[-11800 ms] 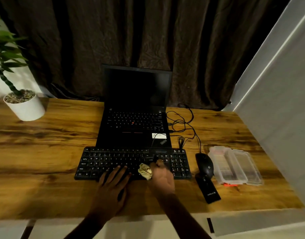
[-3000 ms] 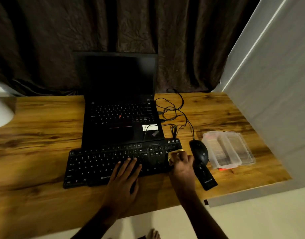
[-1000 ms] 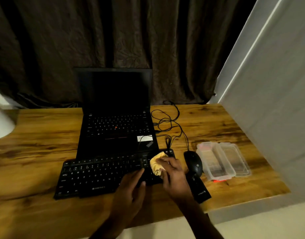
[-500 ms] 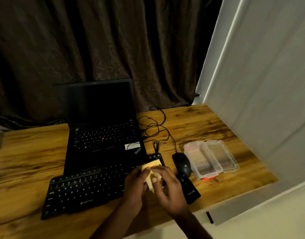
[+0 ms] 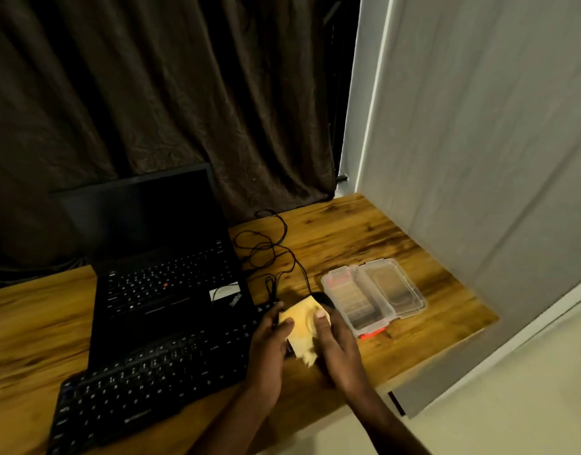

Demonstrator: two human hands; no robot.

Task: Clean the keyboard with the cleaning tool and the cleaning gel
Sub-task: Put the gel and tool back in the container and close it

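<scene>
Yellow cleaning gel (image 5: 301,325) between left hand (image 5: 268,354), right hand (image 5: 335,348)

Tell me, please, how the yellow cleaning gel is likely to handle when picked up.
Probably floppy: the cleaning gel is spread into a thin sheet between the left hand and right hand, its lower edge sagging. Likely soft and stretchy, since it creases around the right thumb. It seems light; pinches alone hold it.
</scene>
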